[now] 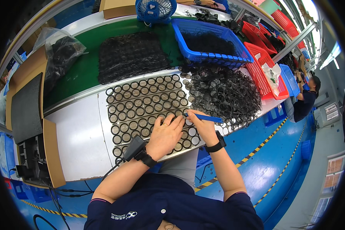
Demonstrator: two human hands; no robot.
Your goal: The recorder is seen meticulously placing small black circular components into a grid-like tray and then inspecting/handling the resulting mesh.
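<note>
Rows of black rings with pale middles (141, 101) lie side by side on the white table in front of me. My left hand (164, 138) rests on the lower right rows, fingers stretched out and apart, pressing nothing between them. Beside it, my right hand (204, 129) pinches a slim blue pen-shaped tool (210, 118). The tool points left, and its tip is at the rings by my left fingertips; its exact shape is too small to tell. Just beyond my right hand spreads a big heap of loose black rings (228, 92).
Behind the rows lies a flat dark sheet of joined rings (132, 55) on a green surface. A blue basket (214, 57) of black pieces and a red basket (256, 76) stand right of it. An open cardboard box (53, 149) is at left. A blue fan (155, 10) stands behind.
</note>
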